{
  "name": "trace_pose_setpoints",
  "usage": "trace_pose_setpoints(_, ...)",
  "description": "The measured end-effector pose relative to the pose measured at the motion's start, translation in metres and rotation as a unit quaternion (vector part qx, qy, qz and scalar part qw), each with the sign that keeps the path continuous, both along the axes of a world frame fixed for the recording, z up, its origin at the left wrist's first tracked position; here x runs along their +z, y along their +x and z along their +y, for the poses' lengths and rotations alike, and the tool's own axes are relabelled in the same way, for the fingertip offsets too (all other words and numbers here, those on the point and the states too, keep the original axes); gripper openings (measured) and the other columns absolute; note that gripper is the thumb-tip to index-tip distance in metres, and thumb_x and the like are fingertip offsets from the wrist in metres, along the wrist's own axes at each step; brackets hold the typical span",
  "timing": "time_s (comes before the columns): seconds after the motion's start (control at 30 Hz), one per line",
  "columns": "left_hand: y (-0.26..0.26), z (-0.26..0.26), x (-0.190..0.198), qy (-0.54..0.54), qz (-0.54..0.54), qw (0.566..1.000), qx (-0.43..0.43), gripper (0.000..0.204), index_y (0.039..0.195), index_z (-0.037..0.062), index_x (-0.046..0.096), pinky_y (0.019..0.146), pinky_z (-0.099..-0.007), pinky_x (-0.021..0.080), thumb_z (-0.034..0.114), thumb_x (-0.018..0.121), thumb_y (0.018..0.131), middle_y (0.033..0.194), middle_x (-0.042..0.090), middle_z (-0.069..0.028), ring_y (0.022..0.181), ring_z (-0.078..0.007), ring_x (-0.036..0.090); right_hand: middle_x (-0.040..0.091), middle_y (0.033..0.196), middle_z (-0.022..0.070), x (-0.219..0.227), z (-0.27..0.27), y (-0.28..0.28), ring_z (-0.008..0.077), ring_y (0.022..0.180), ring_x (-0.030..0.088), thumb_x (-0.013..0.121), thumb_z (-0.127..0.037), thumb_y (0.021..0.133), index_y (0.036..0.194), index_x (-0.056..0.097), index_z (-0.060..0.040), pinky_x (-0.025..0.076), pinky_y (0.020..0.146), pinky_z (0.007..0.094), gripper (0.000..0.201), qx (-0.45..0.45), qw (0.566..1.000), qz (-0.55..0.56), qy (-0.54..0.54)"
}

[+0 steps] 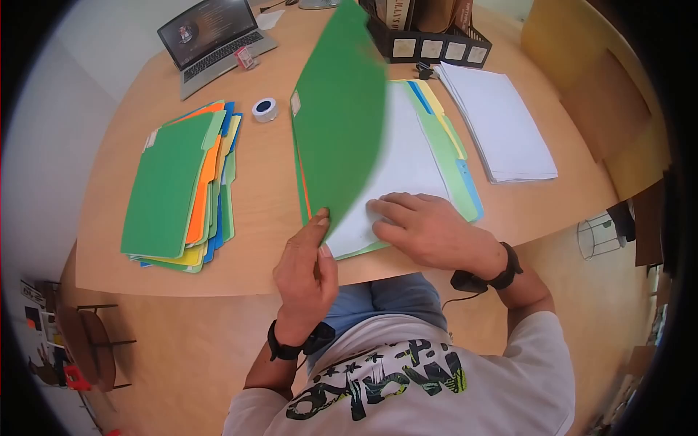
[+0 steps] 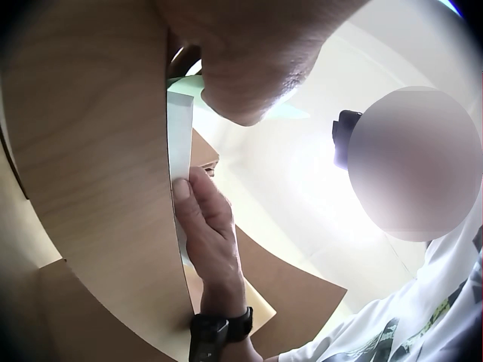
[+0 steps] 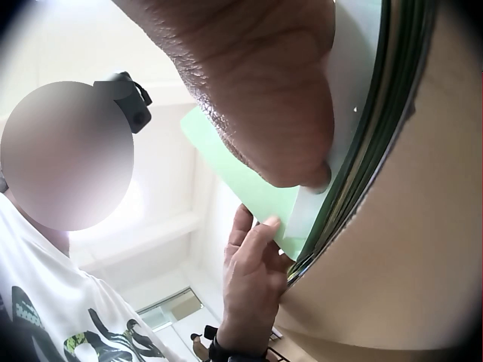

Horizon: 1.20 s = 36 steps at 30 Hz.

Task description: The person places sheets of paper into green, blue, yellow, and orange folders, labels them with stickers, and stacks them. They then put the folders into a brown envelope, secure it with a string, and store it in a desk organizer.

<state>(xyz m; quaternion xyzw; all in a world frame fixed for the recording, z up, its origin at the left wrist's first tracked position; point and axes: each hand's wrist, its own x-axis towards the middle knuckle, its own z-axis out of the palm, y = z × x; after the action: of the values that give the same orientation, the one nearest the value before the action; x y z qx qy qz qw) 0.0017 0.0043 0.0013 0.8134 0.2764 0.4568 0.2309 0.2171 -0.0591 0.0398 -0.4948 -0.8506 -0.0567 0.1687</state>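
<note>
A green file folder [image 1: 338, 116] stands half unfolded in front of the person, its cover raised and leaning left. White paper [image 1: 411, 160] lies inside it. The left hand [image 1: 305, 265] pinches the cover's lower corner between thumb and fingers, as the right wrist view shows from below, where the cover's pale green inner face [image 3: 238, 162] appears. On the white paper rests the right hand [image 1: 432, 229], fingers pointing left toward the fold. Beneath the folder, tabbed folders in yellow, blue and light green [image 1: 452, 156] stick out on the right.
A pile of coloured folders [image 1: 163, 192] sits on the left of the wooden table [image 1: 254, 189]. Behind are a tape roll [image 1: 265, 110], an unfolded laptop [image 1: 218, 43] and a small red-and-white item [image 1: 246, 58]. A white paper stack [image 1: 502, 123] lies right, near a black organizer [image 1: 436, 51].
</note>
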Motion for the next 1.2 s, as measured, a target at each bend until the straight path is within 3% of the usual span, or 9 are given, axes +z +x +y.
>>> trace_pose_setpoints(0.17, 0.008, 0.003, 0.004, 0.128, 0.078, 0.988, -0.022, 0.036, 0.111, 0.0035, 0.061, 0.074, -0.0348, 0.052, -0.004, 0.056, 0.076, 0.106, 0.065, -0.0137, 0.088, -0.0299, 0.062, 0.059, 0.111, 0.0119, 0.03, -0.035, 0.018, 0.0288, 0.098, 0.06, 0.066, -0.029, 0.081, 0.102, 0.058, -0.0045, 0.051, 0.076, 0.0368, 0.034, 0.054, 0.988, 0.105, -0.097)
trace_pose_setpoints(0.27, 0.009, 0.001, 0.008, 0.158, 0.156, 0.975, -0.027, 0.038, 0.107, 0.0065, 0.063, 0.072, -0.0346, 0.05, 0.001, 0.059, 0.07, 0.106, 0.064, -0.0103, 0.091, -0.0284, 0.061, 0.063, 0.104, 0.0123, 0.06, -0.056, 0.043, 0.0296, 0.091, 0.063, 0.067, -0.033, 0.082, 0.102, 0.061, -0.0027, 0.05, 0.076, 0.0362, 0.037, 0.143, 0.933, 0.243, -0.223)
trace_pose_setpoints(0.37, 0.009, 0.003, 0.008, 0.199, 0.223, 0.953, -0.048, 0.039, 0.107, 0.0072, 0.063, 0.071, -0.0346, 0.047, 0.005, 0.062, 0.068, 0.11, 0.062, -0.0084, 0.095, -0.0264, 0.059, 0.065, 0.098, 0.0122, 0.068, -0.056, 0.066, 0.0298, 0.084, 0.064, 0.069, -0.03, 0.081, 0.1, 0.062, -0.0009, 0.05, 0.075, 0.036, 0.036, 0.113, 0.929, 0.308, -0.17)
trace_pose_setpoints(0.4, 0.009, 0.003, 0.01, 0.201, 0.234, 0.949, -0.062, 0.039, 0.107, 0.0075, 0.062, 0.071, -0.0347, 0.047, 0.005, 0.062, 0.068, 0.111, 0.062, -0.0083, 0.096, -0.026, 0.058, 0.064, 0.099, 0.013, 0.076, -0.052, 0.069, 0.0301, 0.087, 0.063, 0.068, -0.027, 0.082, 0.104, 0.061, 0.0012, 0.049, 0.077, 0.0368, 0.036, 0.048, 0.939, 0.292, -0.178)
trace_pose_setpoints(0.57, 0.008, 0.007, 0.023, 0.225, 0.296, 0.921, -0.115, 0.039, 0.108, 0.0081, 0.062, 0.072, -0.0346, 0.045, 0.008, 0.063, 0.068, 0.115, 0.059, -0.0085, 0.098, -0.0242, 0.056, 0.06, 0.112, 0.0152, 0.061, -0.005, 0.082, 0.0313, 0.102, 0.057, 0.064, -0.03, 0.084, 0.113, 0.058, 0.0011, 0.044, 0.088, 0.0363, 0.043, -0.033, 0.947, 0.194, -0.255)
trace_pose_setpoints(0.7, 0.009, 0.013, 0.023, 0.256, 0.307, 0.909, -0.121, 0.039, 0.108, 0.008, 0.062, 0.07, -0.0345, 0.047, 0.01, 0.065, 0.069, 0.113, 0.06, -0.0084, 0.094, -0.0232, 0.058, 0.057, 0.117, 0.0147, 0.04, 0.012, 0.091, 0.0298, 0.109, 0.053, 0.064, -0.031, 0.085, 0.114, 0.059, -0.002, 0.042, 0.092, 0.0371, 0.041, -0.035, 0.963, 0.106, -0.244)
trace_pose_setpoints(1.0, 0.012, 0.025, 0.031, 0.281, 0.313, 0.894, -0.156, 0.036, 0.106, 0.0084, 0.062, 0.064, -0.0322, 0.049, 0.016, 0.067, 0.072, 0.106, 0.061, -0.0062, 0.086, -0.0212, 0.058, 0.056, 0.112, 0.013, 0.034, 0.022, 0.096, 0.0289, 0.105, 0.053, 0.063, -0.032, 0.086, 0.11, 0.061, -0.0013, 0.042, 0.091, 0.0363, 0.039, -0.052, 0.96, 0.119, -0.249)
trace_pose_setpoints(1.1, 0.015, 0.027, 0.036, 0.266, 0.321, 0.893, -0.168, 0.034, 0.106, 0.0092, 0.062, 0.064, -0.0325, 0.049, 0.022, 0.067, 0.075, 0.103, 0.06, -0.0056, 0.084, -0.0214, 0.058, 0.056, 0.113, 0.017, 0.028, 0.024, 0.1, 0.0317, 0.105, 0.053, 0.061, -0.041, 0.085, 0.111, 0.062, -0.0015, 0.043, 0.091, 0.0381, 0.047, -0.091, 0.963, 0.144, -0.211)
trace_pose_setpoints(1.2, 0.016, 0.03, 0.035, 0.235, 0.313, 0.903, -0.177, 0.034, 0.106, 0.0097, 0.061, 0.063, -0.0335, 0.048, 0.025, 0.068, 0.076, 0.1, 0.059, -0.0063, 0.084, -0.0226, 0.057, 0.056, 0.115, 0.0181, 0.016, 0.028, 0.109, 0.0323, 0.106, 0.053, 0.061, -0.043, 0.085, 0.113, 0.06, -0.001, 0.043, 0.091, 0.0387, 0.05, -0.149, 0.974, 0.148, -0.082)
